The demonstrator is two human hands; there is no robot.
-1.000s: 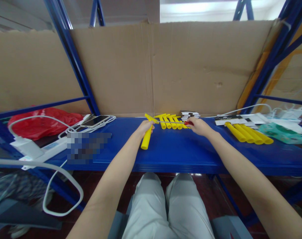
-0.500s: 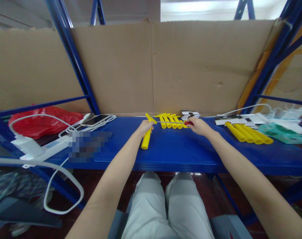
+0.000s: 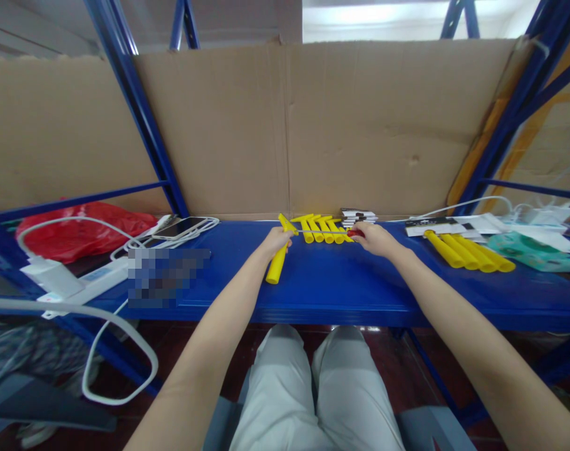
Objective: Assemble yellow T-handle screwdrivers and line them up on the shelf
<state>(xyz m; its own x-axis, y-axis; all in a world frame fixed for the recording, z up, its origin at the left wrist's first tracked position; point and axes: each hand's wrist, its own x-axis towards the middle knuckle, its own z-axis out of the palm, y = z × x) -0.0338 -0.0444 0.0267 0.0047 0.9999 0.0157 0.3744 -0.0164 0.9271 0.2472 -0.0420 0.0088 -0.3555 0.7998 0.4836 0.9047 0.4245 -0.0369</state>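
My left hand (image 3: 279,240) is closed round a yellow T-shaped piece (image 3: 276,265), whose tube points down toward me and whose head sticks up above the fingers. My right hand (image 3: 372,238) grips the red handle of a screwdriver (image 3: 323,232). Its thin metal shaft runs level to the left, and its far end reaches the head of the yellow piece at my left hand. Behind the shaft several more yellow T-shaped pieces (image 3: 319,230) lie in a row on the blue table (image 3: 341,282).
Stacked black-and-white packets (image 3: 357,217) lie behind my right hand. Several yellow tubes (image 3: 468,250) and a green plastic bag (image 3: 533,250) are on the right. At left are a red bag (image 3: 85,228), a phone (image 3: 179,227), cables and a power strip (image 3: 88,285). Cardboard (image 3: 313,125) stands behind.
The yellow piece in my left hand has shifted and tilted very slightly, its head a little to the right. My right hand and the screwdriver look almost unmoved.
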